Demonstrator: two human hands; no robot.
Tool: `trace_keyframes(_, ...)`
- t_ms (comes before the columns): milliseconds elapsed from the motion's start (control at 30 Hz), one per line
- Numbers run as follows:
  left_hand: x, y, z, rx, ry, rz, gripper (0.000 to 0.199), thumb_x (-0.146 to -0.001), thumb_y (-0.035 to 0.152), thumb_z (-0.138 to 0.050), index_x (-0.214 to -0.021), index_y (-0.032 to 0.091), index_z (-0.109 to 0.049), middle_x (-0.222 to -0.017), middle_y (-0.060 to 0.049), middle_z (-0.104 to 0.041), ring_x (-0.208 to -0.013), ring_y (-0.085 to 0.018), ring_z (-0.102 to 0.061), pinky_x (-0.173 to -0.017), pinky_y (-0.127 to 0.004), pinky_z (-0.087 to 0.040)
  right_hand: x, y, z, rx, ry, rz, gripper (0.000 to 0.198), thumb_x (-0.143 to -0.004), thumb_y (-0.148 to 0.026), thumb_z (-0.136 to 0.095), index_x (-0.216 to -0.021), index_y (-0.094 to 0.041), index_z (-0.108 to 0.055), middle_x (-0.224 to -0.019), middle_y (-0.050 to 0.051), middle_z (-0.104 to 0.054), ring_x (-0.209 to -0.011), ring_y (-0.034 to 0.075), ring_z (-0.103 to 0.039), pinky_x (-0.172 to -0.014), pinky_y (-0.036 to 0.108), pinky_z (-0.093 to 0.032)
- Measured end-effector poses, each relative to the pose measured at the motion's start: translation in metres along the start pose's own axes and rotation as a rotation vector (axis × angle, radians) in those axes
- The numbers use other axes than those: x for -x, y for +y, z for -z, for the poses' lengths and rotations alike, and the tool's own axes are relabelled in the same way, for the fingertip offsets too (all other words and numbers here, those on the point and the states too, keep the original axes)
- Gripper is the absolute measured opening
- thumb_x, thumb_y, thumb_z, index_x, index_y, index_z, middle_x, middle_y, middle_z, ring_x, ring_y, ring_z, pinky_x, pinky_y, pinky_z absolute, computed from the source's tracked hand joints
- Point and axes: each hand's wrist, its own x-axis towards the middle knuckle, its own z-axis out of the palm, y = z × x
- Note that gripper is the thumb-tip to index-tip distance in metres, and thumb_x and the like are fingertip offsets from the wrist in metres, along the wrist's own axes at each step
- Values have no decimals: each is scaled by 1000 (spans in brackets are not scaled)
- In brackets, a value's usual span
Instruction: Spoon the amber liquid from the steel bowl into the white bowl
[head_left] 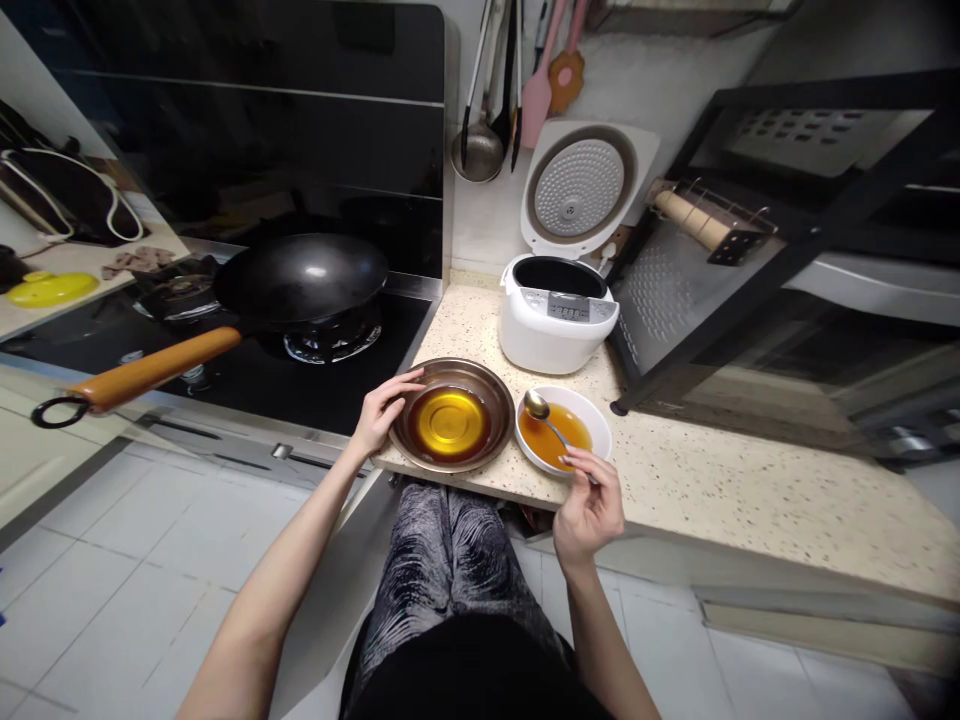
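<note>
At the counter [697, 490], the right hand [591, 505] pinches a spoon [537, 405], best kept level, from the bowl [602, 432]'s five o'clock; the loosely spread left hand [381, 410] touches the dish [501, 415] at ten o'clock.

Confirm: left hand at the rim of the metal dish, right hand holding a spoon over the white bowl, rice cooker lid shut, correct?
No: the rice cooker lid stands open, as the head view shows. The left hand is at the rim of the metal dish and the right hand holds a spoon over the white bowl.
</note>
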Motion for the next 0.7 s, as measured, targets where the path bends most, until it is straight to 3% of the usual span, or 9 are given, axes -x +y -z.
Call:
trace_keyframes(233,0,0,0,-2,4,4,38,-99,45,-55,-118,22,-80,-146,-12,-67,-136,-36,-63,-120,-57,-44,-3,11,8,76,-99,76,15,-101,-14,-59,-107,-21,-71,-98,7,-76,-97,23,-75,-86,42,-62)
trace_keyframes(533,0,1,-1,4,8,1,38,-99,45,-55,-117,22,-80,-146,-12,-67,-136,-36,-63,-120,-57,-43,-3,24,17,173,-282,374,42,-96,0,-48,-123,-25,-70,-100,7,-79,-95,23,-76,-82,42,-63)
trace_keyframes(700,0,2,0,2,0,5,38,-100,44,-55,-117,22,-80,-147,-13,-67,-137,-36,-62,-121,-57,-43,-2,28,22,191,-327,408,41,-97,-4,-48,-125,-24,-70,-102,8,-80,-97,23,-77,-82,44,-64)
